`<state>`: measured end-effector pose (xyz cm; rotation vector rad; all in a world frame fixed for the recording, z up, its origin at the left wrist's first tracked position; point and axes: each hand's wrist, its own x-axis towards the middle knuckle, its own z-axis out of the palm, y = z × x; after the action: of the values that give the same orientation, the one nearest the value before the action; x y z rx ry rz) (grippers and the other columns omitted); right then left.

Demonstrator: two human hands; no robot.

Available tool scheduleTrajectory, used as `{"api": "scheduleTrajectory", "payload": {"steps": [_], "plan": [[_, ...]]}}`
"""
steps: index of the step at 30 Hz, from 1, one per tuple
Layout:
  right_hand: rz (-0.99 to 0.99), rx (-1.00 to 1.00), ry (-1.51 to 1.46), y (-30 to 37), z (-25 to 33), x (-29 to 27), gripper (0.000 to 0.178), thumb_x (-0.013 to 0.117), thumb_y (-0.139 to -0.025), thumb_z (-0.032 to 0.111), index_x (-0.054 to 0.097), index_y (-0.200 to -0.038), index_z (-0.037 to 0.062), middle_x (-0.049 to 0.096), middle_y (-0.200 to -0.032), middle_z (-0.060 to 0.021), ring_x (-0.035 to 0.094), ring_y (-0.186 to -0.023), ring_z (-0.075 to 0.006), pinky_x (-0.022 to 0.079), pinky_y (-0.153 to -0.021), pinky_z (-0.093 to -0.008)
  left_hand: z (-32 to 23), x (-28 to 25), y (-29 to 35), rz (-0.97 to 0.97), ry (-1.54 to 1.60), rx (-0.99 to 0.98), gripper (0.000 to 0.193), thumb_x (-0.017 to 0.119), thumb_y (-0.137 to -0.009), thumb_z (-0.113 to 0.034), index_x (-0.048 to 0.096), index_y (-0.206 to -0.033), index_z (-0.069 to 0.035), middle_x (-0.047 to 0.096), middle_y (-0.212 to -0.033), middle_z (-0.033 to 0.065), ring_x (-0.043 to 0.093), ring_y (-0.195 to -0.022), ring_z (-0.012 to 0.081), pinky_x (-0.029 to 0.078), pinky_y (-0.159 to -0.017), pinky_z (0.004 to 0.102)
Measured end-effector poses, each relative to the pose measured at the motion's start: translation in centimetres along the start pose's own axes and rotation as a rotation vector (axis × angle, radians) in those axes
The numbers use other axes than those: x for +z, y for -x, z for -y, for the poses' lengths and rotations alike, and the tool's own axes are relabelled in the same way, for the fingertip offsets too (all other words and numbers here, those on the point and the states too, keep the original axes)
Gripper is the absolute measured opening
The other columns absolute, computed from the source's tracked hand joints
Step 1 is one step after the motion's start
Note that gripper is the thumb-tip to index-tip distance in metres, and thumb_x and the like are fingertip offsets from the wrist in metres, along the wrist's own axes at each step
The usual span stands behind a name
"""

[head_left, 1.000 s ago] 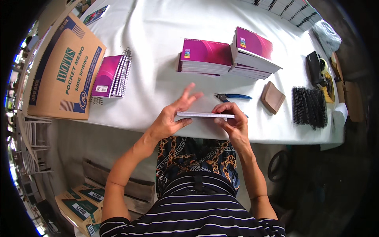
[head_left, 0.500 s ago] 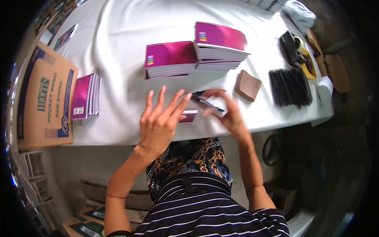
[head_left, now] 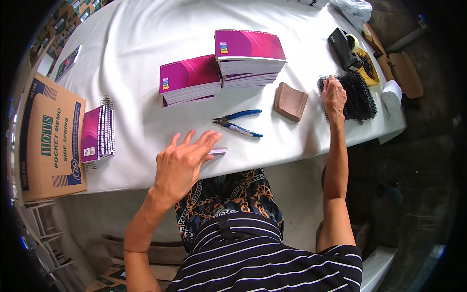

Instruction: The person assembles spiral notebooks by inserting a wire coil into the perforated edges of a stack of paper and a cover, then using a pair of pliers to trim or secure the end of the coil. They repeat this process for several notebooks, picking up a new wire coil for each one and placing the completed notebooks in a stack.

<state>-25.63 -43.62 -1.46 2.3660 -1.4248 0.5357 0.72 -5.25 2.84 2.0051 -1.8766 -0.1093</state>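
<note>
Right hand [head_left: 334, 97] has shifted to the black spiral coils [head_left: 361, 97], grip indeterminable; left hand [head_left: 179, 165], fingers spread, partly covers the notepad [head_left: 220, 152].

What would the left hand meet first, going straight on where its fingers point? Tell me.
Most likely the blue-handled pliers, just beyond the left hand; its height is unclear, so it might pass over them.

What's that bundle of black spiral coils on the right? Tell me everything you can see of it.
The bundle of black spiral coils is a dense, roughly rectangular pile of slim, springy-looking coils; whether they are wire or plastic, I cannot tell. It lies flat on the white tablecloth, near the table's right end. The person's right hand covers part of its left side, fingers down at the coils; whether they grip any is unclear.
</note>
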Motion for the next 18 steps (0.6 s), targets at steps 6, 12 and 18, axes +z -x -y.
{"api": "scheduleTrajectory", "payload": {"steps": [6, 12, 18], "plan": [[0.075, -0.111, -0.384, 0.2, 2.3, -6.2, 0.013, 0.062, -0.094, 0.010, 0.068, -0.101, 0.0017, 0.068, -0.092, -0.0168, 0.068, -0.085, -0.0322, 0.055, -0.076, -0.0424, -0.1, 0.1, -0.2, -0.093, -0.024, -0.013, 0.056, 0.068, -0.088, -0.024, 0.052, -0.142, -0.019, 0.059, -0.138, 0.0053, 0.062, -0.118, 0.0326, 0.045, -0.103, 0.0516], [0.584, -0.479, -1.223, 8.9, 15.6, -14.1, 0.019, 0.065, -0.086, -0.005, 0.068, -0.104, 0.0001, 0.068, -0.091, -0.0140, 0.065, -0.081, -0.0280, 0.051, -0.070, -0.0382, 0.1, 0.7, -0.2, -0.105, -0.101, 0.006, 0.054, 0.065, -0.091, -0.031, 0.053, -0.142, -0.018, 0.062, -0.134, 0.0041, 0.062, -0.117, 0.0324, 0.042, -0.105, 0.0520], [0.757, -0.538, -1.275, 9.1, 16.4, -12.4, 0.018, 0.062, -0.089, -0.006, 0.068, -0.106, -0.0028, 0.065, -0.086, -0.0097, 0.060, -0.074, -0.0162, 0.051, -0.068, -0.0319, 0.0, 0.7, -0.3, -0.121, -0.121, 0.001, 0.052, 0.063, -0.092, -0.032, 0.053, -0.141, -0.020, 0.064, -0.131, 0.0032, 0.062, -0.116, 0.0318, 0.043, -0.104, 0.0522]]}}
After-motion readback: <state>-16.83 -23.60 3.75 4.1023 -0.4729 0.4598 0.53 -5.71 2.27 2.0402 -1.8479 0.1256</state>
